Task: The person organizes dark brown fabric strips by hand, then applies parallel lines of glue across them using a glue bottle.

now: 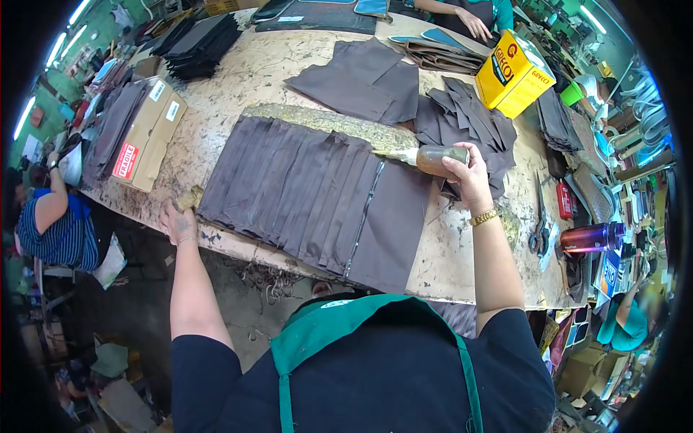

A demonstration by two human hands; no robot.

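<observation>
My right hand point(468, 173) is wrapped round a glue bottle point(434, 160) with amber contents, tipped on its side. Its pale nozzle point(393, 154) points left, just over the top of a shiny wet line point(367, 209). That line runs down the dark brown sheets point(393, 224), which lie overlapped in a fanned row point(281, 187). My left hand point(178, 222) rests on the table's near edge, left of the row, fingers stretched out beside a yellowish crusty patch point(189, 198).
A yellow can point(511, 74), loose brown pieces point(364, 83) and a black stack point(196, 47) stand farther back on the worn table point(249, 83). A cardboard box point(150, 136) is left; scissors point(538, 224) and a purple bottle point(593, 237) are right. Co-workers are around.
</observation>
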